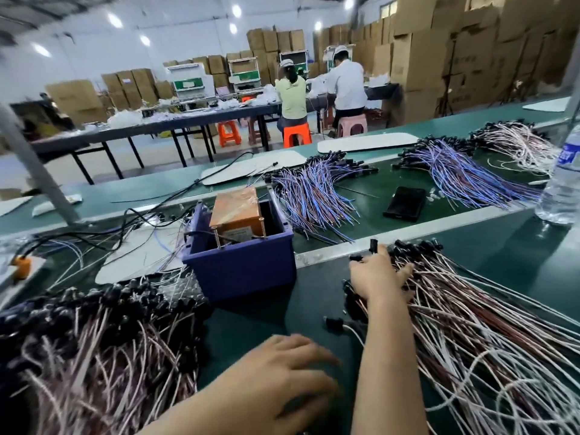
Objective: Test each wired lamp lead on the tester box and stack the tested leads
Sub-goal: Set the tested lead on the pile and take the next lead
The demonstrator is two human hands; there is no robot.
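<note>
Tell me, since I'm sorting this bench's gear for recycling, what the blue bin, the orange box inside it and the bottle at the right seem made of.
The blue bin looks like matte moulded plastic: even colour, thick rolled rim. The orange box in it seems glossy plastic or laminate, screws at corners; uncertain. The bottle looks like thin clear plastic: see-through, ribbed, labelled.

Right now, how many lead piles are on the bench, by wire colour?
Blue piles: 2
Pink piles: 3
Total: 5
</note>
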